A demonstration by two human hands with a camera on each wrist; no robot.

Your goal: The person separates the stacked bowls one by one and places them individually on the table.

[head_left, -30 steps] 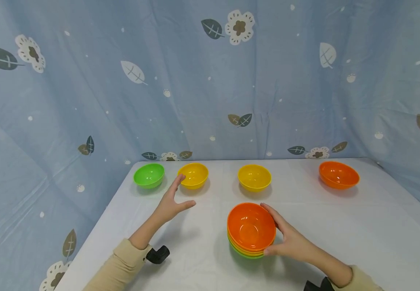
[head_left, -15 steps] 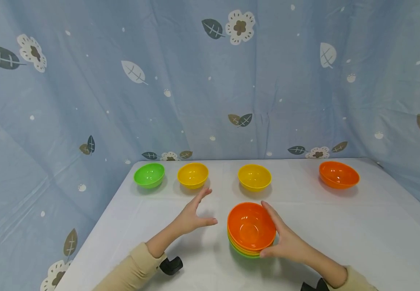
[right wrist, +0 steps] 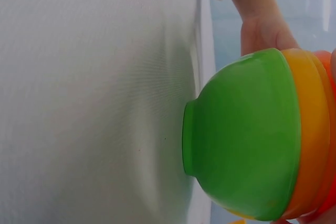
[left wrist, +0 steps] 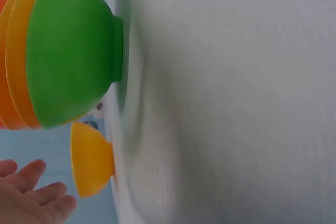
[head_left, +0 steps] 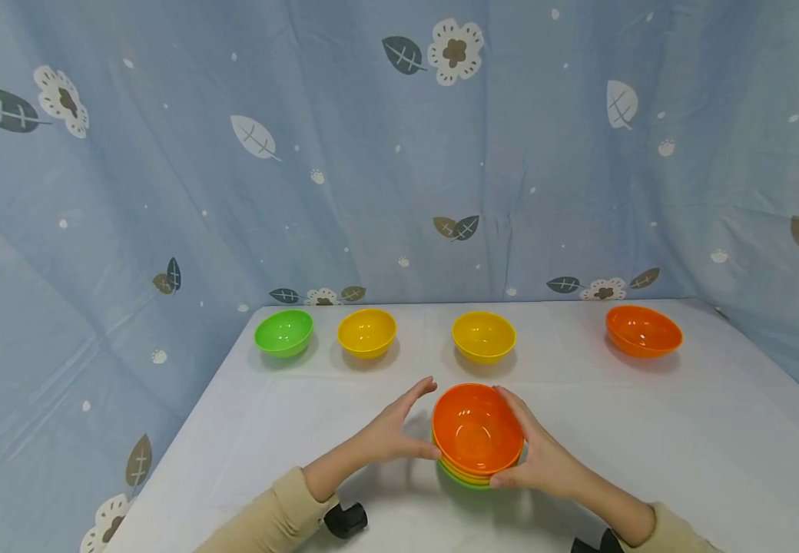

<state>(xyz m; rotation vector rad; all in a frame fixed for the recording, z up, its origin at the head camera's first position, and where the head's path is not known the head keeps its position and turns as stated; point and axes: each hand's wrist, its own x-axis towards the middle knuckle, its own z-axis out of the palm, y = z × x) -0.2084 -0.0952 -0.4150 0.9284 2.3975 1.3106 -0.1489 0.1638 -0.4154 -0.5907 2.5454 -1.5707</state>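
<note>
A stack of nested bowls stands in front of me in the head view, with an orange bowl (head_left: 475, 430) on top and yellow rims under it. The lowest is a green bowl (right wrist: 244, 135), its foot down at the white cloth in both wrist views. My right hand (head_left: 545, 461) holds the stack's right side, thumb at the near rim and fingers at the far rim. On the other side is my left hand (head_left: 389, 439), fingers spread and extended past the rim. Its thumb tip overlaps the rim's left edge in the head view.
Along the back of the white-covered table (head_left: 268, 430) sit a green bowl (head_left: 284, 333), a yellow bowl (head_left: 367, 333), another yellow bowl (head_left: 484, 338) and, at far right, an orange bowl (head_left: 644, 332). A blue patterned curtain (head_left: 344, 169) hangs behind.
My left hand has come from the left, near the back yellow bowl, to the stack's left side. The right hand and the stack have stayed nearly still.
</note>
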